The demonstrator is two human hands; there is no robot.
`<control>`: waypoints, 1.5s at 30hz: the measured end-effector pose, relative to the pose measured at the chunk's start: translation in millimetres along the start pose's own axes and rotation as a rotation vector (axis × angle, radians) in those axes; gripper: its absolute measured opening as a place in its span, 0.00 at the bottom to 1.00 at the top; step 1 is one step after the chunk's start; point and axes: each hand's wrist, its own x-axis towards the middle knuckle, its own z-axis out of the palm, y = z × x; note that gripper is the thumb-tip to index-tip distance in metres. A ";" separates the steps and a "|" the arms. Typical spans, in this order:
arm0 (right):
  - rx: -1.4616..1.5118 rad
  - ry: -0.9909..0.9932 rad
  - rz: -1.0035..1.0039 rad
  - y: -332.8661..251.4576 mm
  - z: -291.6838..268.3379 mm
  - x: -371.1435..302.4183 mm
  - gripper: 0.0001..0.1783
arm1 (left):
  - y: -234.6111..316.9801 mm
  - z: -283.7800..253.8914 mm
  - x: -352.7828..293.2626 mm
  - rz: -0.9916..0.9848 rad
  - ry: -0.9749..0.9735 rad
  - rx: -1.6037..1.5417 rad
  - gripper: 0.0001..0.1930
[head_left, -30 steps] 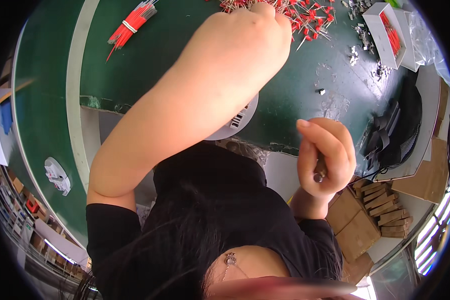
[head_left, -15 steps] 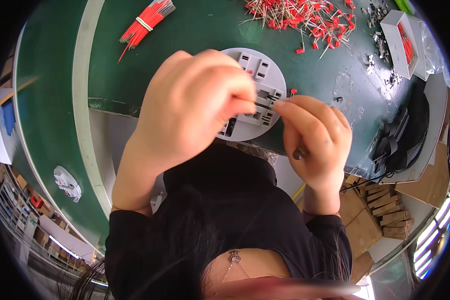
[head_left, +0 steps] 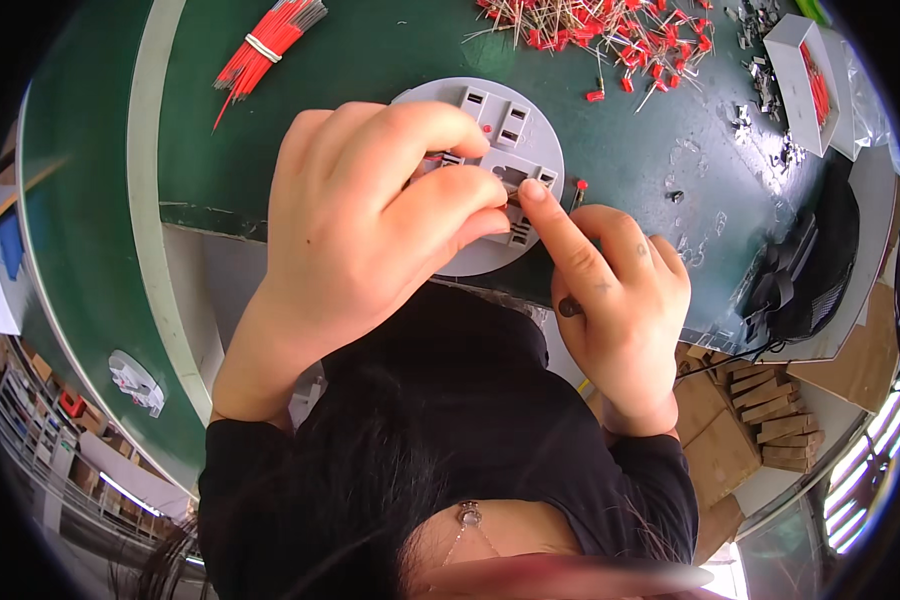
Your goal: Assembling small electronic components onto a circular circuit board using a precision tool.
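A round grey plastic base with raised slotted blocks lies at the green table's near edge, partly covered by my hands. My left hand reaches over its left side, thumb and index fingertips closed at the middle; what they pinch is too small to make out. My right hand comes from the right, its index fingertip stretched onto the base beside the left fingertips. Curled inside the right palm is a dark round-ended tool handle, the rest of it hidden. Just right of the base lies a small red-headed part.
A banded bundle of red wires lies far left on the green table. At the back is a heap of red two-legged components. Small metal clips lie near a white box. A black bag sits right.
My left hand has come to rest lower over the base, its fingers now distinct. My right index finger has stretched left onto the base. The view has shifted slightly.
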 end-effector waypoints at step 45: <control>0.130 0.296 0.046 12.6 0.0 -6.5 0.20 | 10.9 -6.3 14.1 -0.076 -0.089 0.017 0.12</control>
